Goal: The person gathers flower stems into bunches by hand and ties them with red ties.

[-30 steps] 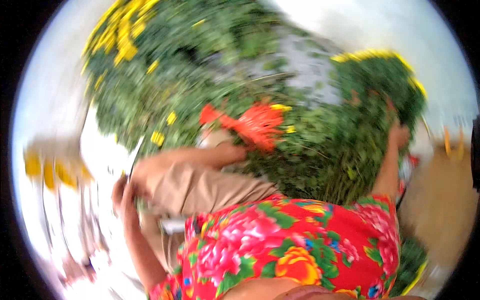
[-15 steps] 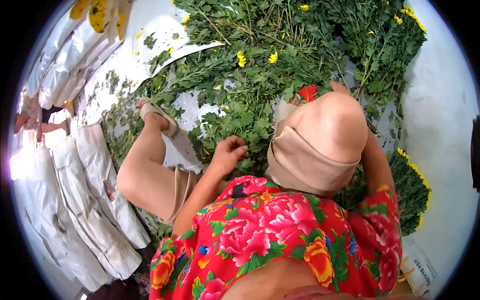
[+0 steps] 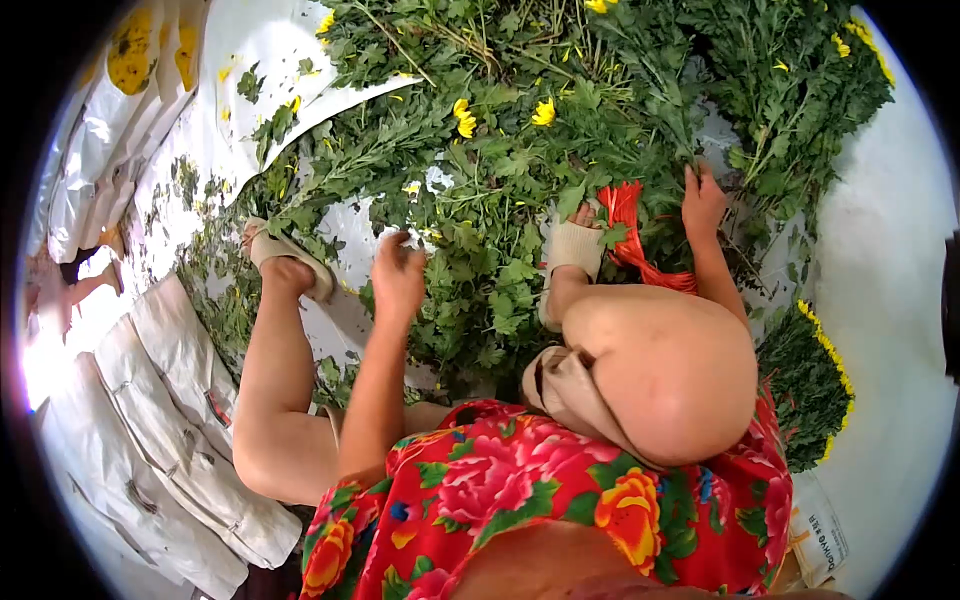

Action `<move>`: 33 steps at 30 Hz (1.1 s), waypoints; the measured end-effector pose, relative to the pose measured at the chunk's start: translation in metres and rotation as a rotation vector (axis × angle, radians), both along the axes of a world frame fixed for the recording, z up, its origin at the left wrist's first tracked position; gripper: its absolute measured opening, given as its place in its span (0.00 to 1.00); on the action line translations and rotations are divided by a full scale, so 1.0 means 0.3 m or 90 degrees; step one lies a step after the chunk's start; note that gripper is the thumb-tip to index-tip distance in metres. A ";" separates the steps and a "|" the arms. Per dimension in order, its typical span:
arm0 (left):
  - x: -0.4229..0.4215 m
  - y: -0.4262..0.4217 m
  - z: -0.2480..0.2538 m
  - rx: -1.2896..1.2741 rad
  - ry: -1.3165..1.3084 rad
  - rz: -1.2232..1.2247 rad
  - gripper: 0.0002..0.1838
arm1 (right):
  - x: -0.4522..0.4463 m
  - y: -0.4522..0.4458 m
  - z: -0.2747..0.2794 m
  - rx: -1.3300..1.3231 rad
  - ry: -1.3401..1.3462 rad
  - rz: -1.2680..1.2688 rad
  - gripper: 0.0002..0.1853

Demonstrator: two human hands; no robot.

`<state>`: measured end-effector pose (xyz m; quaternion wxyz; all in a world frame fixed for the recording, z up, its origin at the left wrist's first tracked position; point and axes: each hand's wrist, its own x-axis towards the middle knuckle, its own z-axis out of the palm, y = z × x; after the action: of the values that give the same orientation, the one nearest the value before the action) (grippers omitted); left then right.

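Observation:
My left hand is raised above the leafy cuttings, fingers loosely curled and apart, with nothing visible in it. At the right, my right hand reaches past my raised knee, its fingertips slightly apart against the lower end of green leafy stems. Just left of that hand, a bundle of red strings lies beside my foot. Loose green foliage covers the ground between my feet. Two yellow flowers, one of them this one, lie among the stems ahead.
A bunch with a yellow flower edge lies right of my knee. More leafy stems are piled at the upper right. Long white wrapped bundles lie at the left, and white sheeting at the upper left.
The view has swung from a blurred angle to the ground before me. Since the middle frame, my left hand has moved forward and left, and my right hand has come out from behind my knee.

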<state>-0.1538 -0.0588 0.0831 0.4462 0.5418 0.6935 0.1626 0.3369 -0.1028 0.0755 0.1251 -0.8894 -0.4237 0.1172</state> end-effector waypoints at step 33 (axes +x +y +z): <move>0.099 0.772 0.651 0.472 -0.463 -0.001 0.10 | -0.204 -0.095 0.353 0.359 0.396 -0.141 0.22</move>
<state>-0.1241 0.1727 0.2783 0.4363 0.5724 0.3890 0.5751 0.2757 -0.1312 0.1813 0.4966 -0.7830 -0.2833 0.2449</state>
